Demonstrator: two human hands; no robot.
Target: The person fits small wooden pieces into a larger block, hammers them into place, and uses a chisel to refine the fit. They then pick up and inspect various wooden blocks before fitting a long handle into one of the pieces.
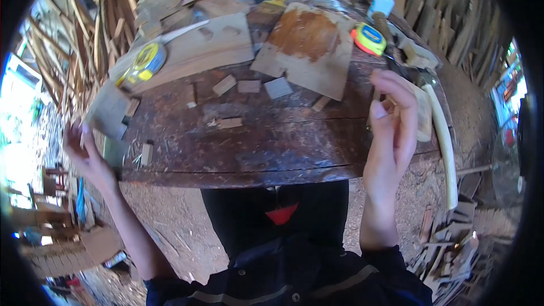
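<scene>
At the table's left edge my left hand [89,156] is raised, fingers apart and nothing visible between them. A pale board [107,110] and a small greenish block [115,152] are beside it. My right hand [394,130] is up over the right side of the table, its fingers curved and apart from the thumb, with no object visible in it. Behind that hand is a pale wood piece [423,116]. Small wood blocks [249,86] and a whitish square block [278,88] lie mid-table, with a wood scrap [229,123] nearer me.
The dark wooden table [255,156] also bears a yellow tape measure [148,63], a blue and yellow one [369,39], a brown-stained board [306,45], a wide plank [221,42] and a glue bottle [382,3]. A long pale stick [443,147] overhangs the right edge.
</scene>
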